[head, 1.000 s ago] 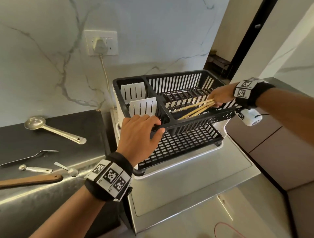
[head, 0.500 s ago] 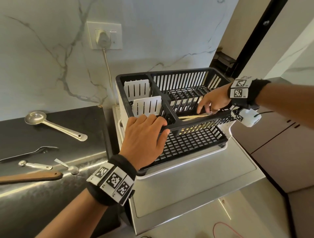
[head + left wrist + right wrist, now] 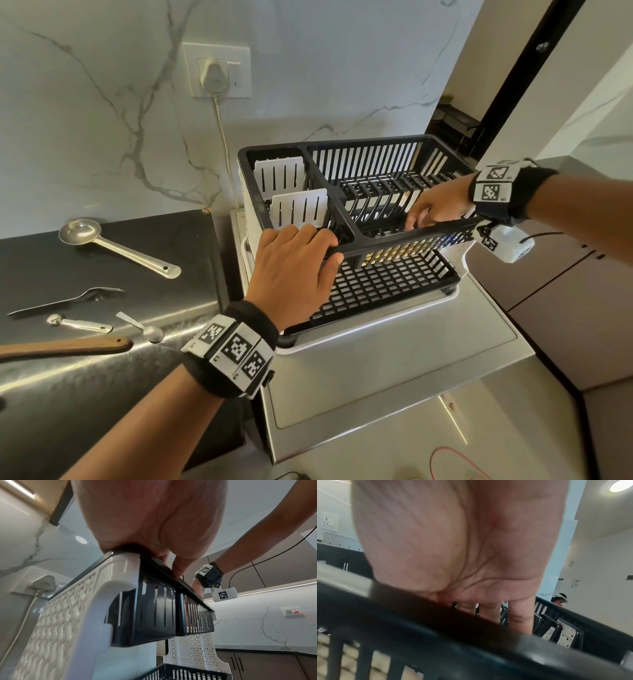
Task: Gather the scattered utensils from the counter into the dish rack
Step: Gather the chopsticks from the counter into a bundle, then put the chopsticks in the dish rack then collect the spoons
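The black two-tier dish rack point(image 3: 394, 150) stands on a steel drainboard. My left hand point(image 3: 298, 270) grips its front rim near the cutlery compartment, fingers over the top and thumb on the front; the left wrist view shows this hand point(image 3: 154, 520) on the rack point(image 3: 154, 615). My right hand point(image 3: 431, 212) reaches down into the upper tier with its fingers straight, their tips hidden behind the rim point(image 3: 436, 628). Wooden chopsticks point(image 3: 394, 254) lie inside and show yellow through the front slats. A steel ladle point(image 3: 116, 245), a fork point(image 3: 68, 299), two small spoons point(image 3: 78, 323) and a wooden spatula point(image 3: 65, 347) lie on the counter.
The dark counter point(image 3: 154, 240) with the loose utensils lies left of the rack. Behind it rises a marble wall with a socket and plug point(image 3: 215, 73), whose cord hangs down. The drainboard's front edge point(image 3: 394, 404) drops off toward the floor. Cabinets stand at the right.
My right hand has lowered the chopsticks into the rack's upper tier, where they now lie flat, and its fingers have sunk lower inside. My left hand has kept its hold on the rim.
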A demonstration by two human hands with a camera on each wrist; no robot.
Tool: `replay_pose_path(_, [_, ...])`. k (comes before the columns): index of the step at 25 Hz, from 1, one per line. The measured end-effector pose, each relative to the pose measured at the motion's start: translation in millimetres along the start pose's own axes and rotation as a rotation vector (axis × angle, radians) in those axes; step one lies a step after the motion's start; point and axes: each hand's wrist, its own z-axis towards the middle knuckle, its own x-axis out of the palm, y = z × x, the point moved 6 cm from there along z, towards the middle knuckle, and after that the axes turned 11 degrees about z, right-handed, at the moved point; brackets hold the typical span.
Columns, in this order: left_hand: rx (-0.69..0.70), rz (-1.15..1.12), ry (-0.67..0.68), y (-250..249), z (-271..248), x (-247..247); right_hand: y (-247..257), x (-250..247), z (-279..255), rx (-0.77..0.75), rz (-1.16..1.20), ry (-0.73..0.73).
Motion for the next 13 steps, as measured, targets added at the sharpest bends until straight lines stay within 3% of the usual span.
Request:
replay_pose_path(7, [0.016, -0.005, 0.06, 0.2, 2.3, -5.5, 17.1, -5.9, -22.2, -0.057, 0.054, -0.062])
replay_pose_path(10, [0.007, -0.235, 0.163, 8.4, 6.3, -13.8, 54.6, -30.6, -45.3, -0.235, 0.035, -0.28])
replay_pose_path(13, [-0.078, -0.482, 0.057, 34.3, -12.6, -36.7, 124.7, -46.3, -77.5, -0.471, 0.094, -0.582])
